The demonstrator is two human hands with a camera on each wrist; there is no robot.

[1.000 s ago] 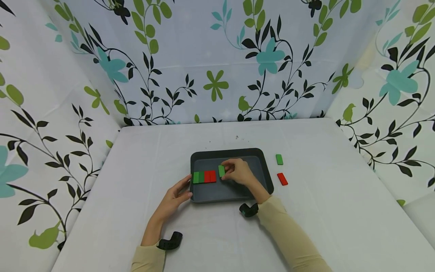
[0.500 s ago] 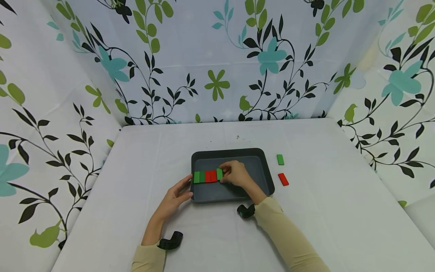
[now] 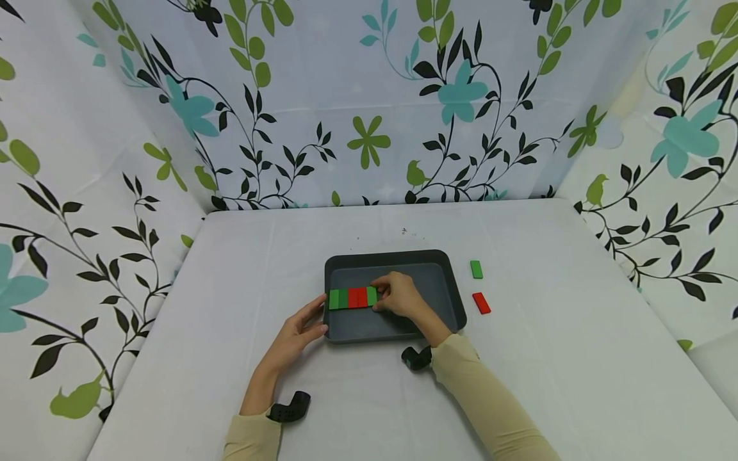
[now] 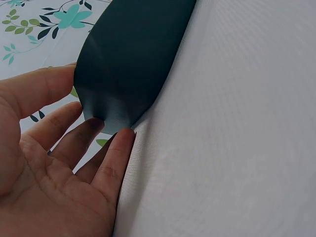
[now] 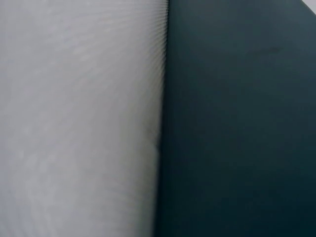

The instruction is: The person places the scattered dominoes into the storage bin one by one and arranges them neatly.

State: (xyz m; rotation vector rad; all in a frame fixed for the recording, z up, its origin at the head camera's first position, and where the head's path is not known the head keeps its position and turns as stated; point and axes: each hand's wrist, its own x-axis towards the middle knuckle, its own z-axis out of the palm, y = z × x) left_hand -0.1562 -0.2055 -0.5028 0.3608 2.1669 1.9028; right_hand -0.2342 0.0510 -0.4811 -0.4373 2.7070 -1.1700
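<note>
A dark grey tray lies on the table, its outer wall large in the left wrist view. Inside, a light green tile, a darker green tile and two red tiles form a row from the left wall. At the row's right end my right hand pinches another green tile, side by side with the red ones. My left hand rests its extended fingertips and thumb against the tray's left end. The right wrist view shows only tray side and tablecloth, no fingers.
Right of the tray, a loose green tile and a loose red tile lie on the white tablecloth. A patterned curtain hangs behind the table and along both sides.
My right hand has moved left with the green tile, which was held apart and tilted, and now lies flat against the red end of the row. The left hand stays at the tray.
</note>
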